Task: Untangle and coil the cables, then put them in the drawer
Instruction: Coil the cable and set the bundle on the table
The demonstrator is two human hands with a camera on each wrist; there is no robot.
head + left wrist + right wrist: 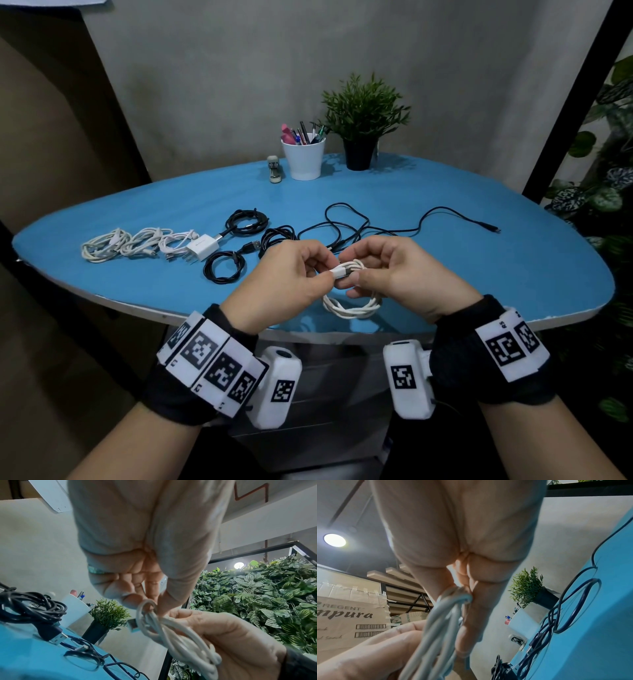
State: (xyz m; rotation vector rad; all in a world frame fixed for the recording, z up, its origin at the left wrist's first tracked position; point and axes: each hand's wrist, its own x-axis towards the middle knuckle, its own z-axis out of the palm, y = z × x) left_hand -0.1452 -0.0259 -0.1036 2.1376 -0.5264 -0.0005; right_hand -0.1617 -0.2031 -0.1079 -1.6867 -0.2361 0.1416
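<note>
The white cable hangs coiled between both hands: the left hand pinches its connector end, the right hand clamps the loops. Light, limp and springy, it probably holds best gripped across the bundled loops.

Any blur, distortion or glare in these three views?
Head: sharp, table edge bowed by the wide lens. Left wrist: white cable soft, a lamp glaring beyond. Right wrist: white cable blurred, ceiling light blown out.

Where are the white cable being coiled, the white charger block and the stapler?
white cable [352,308]: head view, lower loop of the coil.
white charger block [202,247]: head view, top face.
stapler [274,168]: head view, its body.
</note>
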